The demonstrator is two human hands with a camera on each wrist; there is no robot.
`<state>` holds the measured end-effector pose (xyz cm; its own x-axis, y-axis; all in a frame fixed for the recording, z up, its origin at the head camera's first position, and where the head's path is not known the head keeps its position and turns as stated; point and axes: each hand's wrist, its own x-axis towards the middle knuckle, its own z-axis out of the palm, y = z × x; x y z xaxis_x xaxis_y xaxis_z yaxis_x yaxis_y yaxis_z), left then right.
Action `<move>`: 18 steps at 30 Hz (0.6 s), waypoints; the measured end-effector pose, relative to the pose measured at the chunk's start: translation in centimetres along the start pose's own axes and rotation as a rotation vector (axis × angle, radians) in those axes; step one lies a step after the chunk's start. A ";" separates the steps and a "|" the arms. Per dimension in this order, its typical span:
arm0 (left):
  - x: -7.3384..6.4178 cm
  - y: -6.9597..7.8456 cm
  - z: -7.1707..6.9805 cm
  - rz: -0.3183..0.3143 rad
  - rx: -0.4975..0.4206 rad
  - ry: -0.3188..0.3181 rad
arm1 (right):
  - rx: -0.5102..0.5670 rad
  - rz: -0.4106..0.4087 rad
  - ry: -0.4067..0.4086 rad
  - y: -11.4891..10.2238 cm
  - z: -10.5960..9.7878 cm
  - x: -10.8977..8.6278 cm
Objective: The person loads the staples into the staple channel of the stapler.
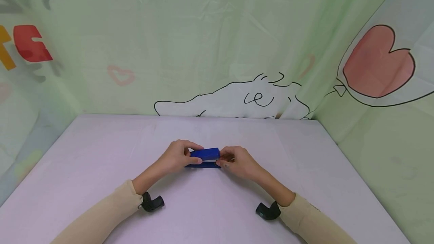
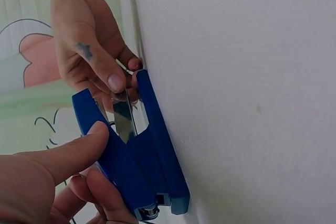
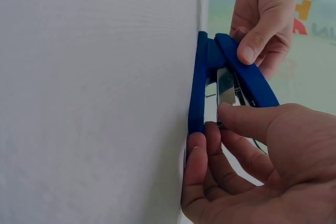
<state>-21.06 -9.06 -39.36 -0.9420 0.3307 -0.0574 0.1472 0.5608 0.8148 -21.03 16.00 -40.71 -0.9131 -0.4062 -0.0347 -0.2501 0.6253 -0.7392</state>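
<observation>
A blue stapler (image 1: 207, 154) is on the table, its top cover (image 2: 113, 156) raised from its base (image 3: 197, 85). Between the two shows a shiny metal staple magazine (image 2: 123, 116). My left hand (image 1: 176, 156) grips the cover near the hinge end, thumb on one side and fingers on the other. At the front end, my right hand (image 1: 241, 163) pinches the magazine tip, the thumb against the metal. Its other fingers curl by the front of the base, as the right wrist view shows. Whether staples lie in the magazine cannot be seen.
A pale cloth-covered table (image 1: 210, 206) spreads around the hands. Behind it hangs a light green printed curtain (image 1: 190, 40). Black camera mounts sit at both wrists, the left mount (image 1: 152, 202) and the right mount (image 1: 268, 211), close over the tabletop.
</observation>
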 end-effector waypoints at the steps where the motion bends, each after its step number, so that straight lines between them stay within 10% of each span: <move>1: 0.0 0.0 0.0 0.001 0.004 -0.001 | 0.000 0.007 0.002 0.0 0.0 0.0; 18: 0.1 0.5 0.5 -0.009 0.044 0.029 | -0.003 -0.003 0.001 -0.1 0.0 0.0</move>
<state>-20.91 -8.37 -39.30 -0.9517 0.3034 -0.0473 0.1511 0.5967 0.7881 -20.97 15.94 -40.64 -0.9126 -0.4077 -0.0318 -0.2541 0.6263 -0.7370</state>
